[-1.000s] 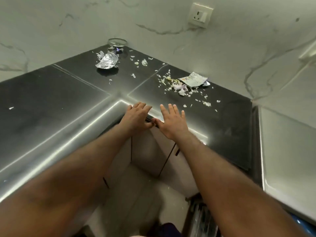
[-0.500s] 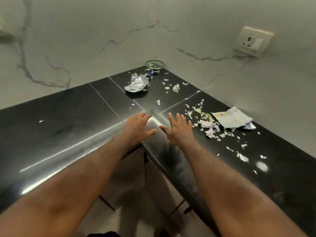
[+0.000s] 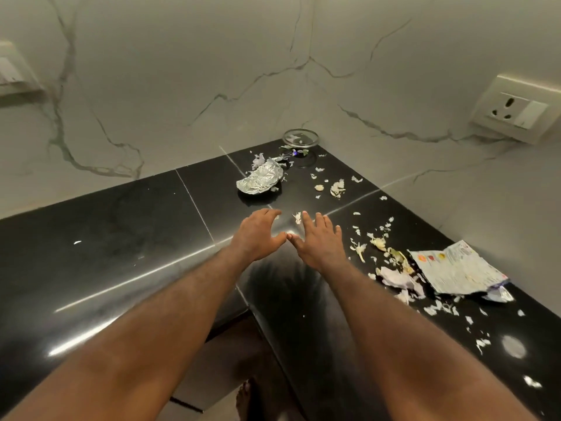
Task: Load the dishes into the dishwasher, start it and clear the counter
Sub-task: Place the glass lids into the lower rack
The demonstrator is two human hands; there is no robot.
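Left hand (image 3: 258,235) & right hand (image 3: 318,241) have been advanced from worktop (image 3: 121,232) edge to just short of crumpled foil (image 3: 260,180); both open, nothing held. Litter-clearing judged abt to start.

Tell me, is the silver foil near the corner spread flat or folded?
Folded and crumpled: the foil is a creased half-round with one straight folded edge, raised above the black counter rather than lying flat.

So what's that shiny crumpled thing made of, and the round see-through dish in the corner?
The crumpled sheet looks like aluminium foil: silver, creased, shiny. The dish seems to be glass: clear, with a glinting rim, though clear plastic is possible.
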